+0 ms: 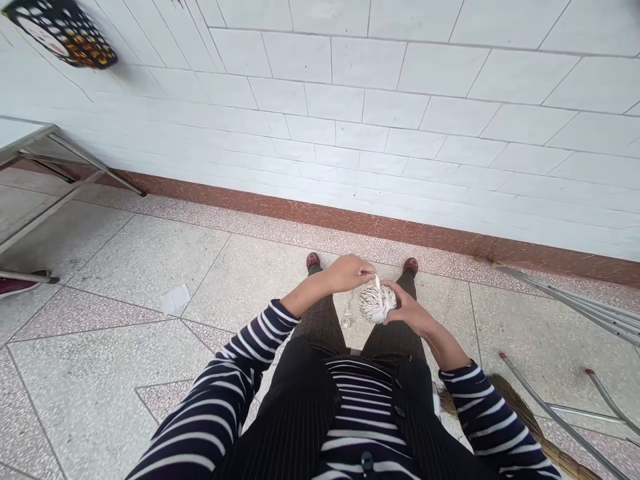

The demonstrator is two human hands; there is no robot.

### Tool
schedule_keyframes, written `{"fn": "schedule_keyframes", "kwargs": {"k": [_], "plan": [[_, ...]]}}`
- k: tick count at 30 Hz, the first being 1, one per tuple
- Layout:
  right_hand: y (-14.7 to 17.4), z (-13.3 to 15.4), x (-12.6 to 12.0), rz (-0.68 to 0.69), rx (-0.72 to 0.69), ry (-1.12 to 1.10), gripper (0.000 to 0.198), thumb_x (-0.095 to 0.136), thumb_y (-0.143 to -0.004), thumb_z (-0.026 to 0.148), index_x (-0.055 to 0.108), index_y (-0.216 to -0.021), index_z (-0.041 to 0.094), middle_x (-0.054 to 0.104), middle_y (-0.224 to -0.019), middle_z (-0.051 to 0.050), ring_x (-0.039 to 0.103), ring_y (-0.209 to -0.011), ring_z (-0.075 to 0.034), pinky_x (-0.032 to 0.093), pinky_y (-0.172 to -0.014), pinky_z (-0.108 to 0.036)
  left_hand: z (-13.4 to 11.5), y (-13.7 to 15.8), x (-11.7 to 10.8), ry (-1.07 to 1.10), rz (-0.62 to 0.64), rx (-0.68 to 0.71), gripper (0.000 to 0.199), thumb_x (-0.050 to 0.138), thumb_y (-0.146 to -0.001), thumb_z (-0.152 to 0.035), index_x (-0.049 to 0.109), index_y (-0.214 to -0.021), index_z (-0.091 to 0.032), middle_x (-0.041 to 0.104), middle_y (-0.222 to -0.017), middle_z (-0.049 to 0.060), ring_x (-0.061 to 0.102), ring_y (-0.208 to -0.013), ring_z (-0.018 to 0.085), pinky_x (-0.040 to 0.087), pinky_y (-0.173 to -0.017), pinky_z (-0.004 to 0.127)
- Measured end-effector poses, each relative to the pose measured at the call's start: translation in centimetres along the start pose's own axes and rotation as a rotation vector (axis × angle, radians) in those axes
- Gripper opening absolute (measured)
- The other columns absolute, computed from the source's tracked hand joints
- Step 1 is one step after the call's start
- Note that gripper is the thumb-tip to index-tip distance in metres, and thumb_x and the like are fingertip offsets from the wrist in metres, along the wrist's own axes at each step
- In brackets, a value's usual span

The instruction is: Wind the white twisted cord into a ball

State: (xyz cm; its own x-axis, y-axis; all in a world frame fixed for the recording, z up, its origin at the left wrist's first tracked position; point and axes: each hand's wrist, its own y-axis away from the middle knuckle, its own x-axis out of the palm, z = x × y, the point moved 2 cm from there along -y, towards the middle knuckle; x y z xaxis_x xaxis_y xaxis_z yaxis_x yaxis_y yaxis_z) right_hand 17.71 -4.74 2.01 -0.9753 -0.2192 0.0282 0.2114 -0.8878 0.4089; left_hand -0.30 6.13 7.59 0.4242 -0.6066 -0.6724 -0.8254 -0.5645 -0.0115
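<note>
White bundle: I have it held up in front of the legs, off the floor, between the two hands.
Right hand: its fingers curve around one side of the bundle and hold it; how firmly, I cannot tell from here.
Left hand: fingers pinched narrow on a pale strip at the bundle's top edge (too small at this range for me to call it tape or cord).
Slip risk: I judge the right-hand hold the weak point, because it bears on one side; a hard tug from the left could roll the bundle out and drop it.
Snag risk: if the strip drags crosswise over the strands, I would expect bunching or tearing; so thin a piece could also escape the left fingertips.
Below: a clear object shows between the legs, too indistinct for me to name; a dropped bundle might strike it.
</note>
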Motion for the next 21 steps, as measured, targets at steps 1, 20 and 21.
{"fn": "schedule_keyframes", "kwargs": {"k": [1, 20, 21], "plan": [[0.7, 0.3, 0.3, 0.069, -0.003, -0.095, 0.078, 0.082, -0.050, 0.026, 0.052, -0.122, 0.029, 0.061, -0.111, -0.003, 0.061, -0.096, -0.025, 0.053, -0.081, -0.038, 0.4, -0.4, 0.1, 0.011, -0.015, 0.020, 0.025, 0.056, -0.089, -0.027, 0.066, -0.068, -0.018, 0.060, -0.063, 0.000, 0.051, -0.066, 0.014, 0.032, -0.066, 0.025], [-1.2, 3.8, -5.0, -0.641, -0.187, 0.515, 0.078, 0.084, -0.048, 0.028, 0.052, -0.120, 0.023, 0.047, -0.120, -0.011, 0.052, -0.105, -0.031, 0.053, -0.079, -0.044, -0.7, 2.6, 3.3, 0.260, 0.134, -0.127, 0.032, 0.053, -0.092, -0.031, 0.068, -0.070, -0.015, 0.062, -0.065, -0.001, 0.051, -0.060, 0.010, 0.034, -0.060, 0.022], [-1.5, 2.7, -4.5, -0.557, -0.144, 0.489, 0.074, 0.082, -0.049, 0.027, 0.053, -0.118, 0.023, 0.049, -0.116, -0.010, 0.053, -0.101, -0.029, 0.052, -0.077, -0.042, -0.9, 2.3, 2.5, 0.192, 0.102, -0.117, 0.030, 0.054, -0.092, -0.029, 0.068, -0.070, -0.015, 0.062, -0.065, -0.001, 0.052, -0.061, 0.010, 0.035, -0.061, 0.022]]}}
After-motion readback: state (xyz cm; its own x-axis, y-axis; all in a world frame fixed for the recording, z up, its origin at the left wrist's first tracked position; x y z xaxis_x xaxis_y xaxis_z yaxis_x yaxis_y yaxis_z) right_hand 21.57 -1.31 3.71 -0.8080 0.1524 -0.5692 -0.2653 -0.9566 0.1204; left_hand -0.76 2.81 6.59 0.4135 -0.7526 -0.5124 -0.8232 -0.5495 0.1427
